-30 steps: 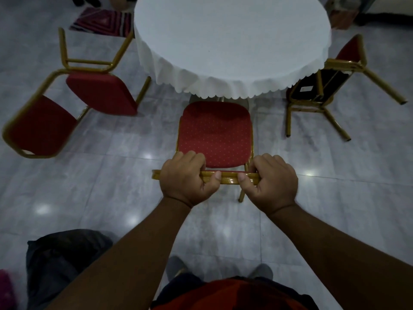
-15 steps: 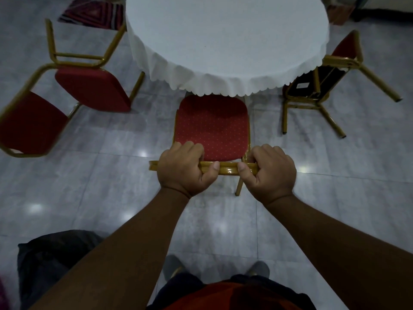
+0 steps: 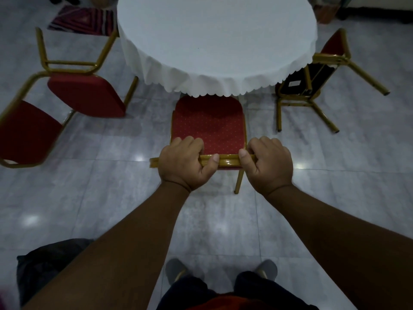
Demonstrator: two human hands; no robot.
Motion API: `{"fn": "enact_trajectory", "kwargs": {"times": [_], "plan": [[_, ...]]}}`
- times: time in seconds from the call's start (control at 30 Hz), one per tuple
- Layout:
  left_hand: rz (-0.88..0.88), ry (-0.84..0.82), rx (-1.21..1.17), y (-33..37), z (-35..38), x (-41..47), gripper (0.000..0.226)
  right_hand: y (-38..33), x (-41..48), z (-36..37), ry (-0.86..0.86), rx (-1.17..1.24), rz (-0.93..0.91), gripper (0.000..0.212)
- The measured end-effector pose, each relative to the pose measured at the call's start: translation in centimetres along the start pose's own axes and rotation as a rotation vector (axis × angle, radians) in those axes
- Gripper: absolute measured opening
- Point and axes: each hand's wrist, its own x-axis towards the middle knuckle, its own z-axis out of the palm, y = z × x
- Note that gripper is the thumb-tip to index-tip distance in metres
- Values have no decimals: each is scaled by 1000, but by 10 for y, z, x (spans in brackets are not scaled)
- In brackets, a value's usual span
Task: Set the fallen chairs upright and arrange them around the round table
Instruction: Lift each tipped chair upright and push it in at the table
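Below the round table [image 3: 216,41], I have my left hand [image 3: 183,163] and right hand [image 3: 269,163] curled tight around the upright chair [image 3: 209,127] top rail, seat tucked under the cloth edge; two fallen chairs [image 3: 85,95] flank the table.

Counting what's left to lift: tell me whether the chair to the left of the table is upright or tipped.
Tipped. The left chair lies on its side on the floor, its gold legs pointing sideways toward the round table.
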Motion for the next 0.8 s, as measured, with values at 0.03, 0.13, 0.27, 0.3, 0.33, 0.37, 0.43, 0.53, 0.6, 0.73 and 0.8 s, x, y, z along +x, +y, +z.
{"fn": "enact_trajectory", "kwargs": {"times": [0.03,0.13,0.27,0.3,0.33,0.37,0.43,0.53,0.6,0.73,0.8], "plan": [[-3,-21,-3,0,-2,0,50,-1,0,-2,-1,6,3,48],[-7,-64,-16,3,-8,0,46,-2,-4,-10,-46,72,7,41],[-46,-148,-18,7,-16,1,44,18,-18,-24,-158,246,64,35],[-79,-159,-18,11,-20,1,44,28,-22,-29,-184,258,74,36],[-125,-148,-20,18,-24,2,43,39,-26,-35,-208,248,82,40],[-169,-107,-29,28,-28,6,41,54,-28,-42,-223,215,91,44],[-218,3,-63,59,-30,20,37,89,-30,-59,-248,102,115,49],[-153,-17,-27,127,-10,50,34,150,-31,-91,-261,-35,180,51],[-91,-117,8,174,14,65,35,190,-30,-115,-232,-80,215,50],[5,-310,123,254,65,81,39,259,-22,-164,-223,-165,246,52],[46,-370,129,288,85,92,40,289,-14,-183,-212,-190,266,53]]}}
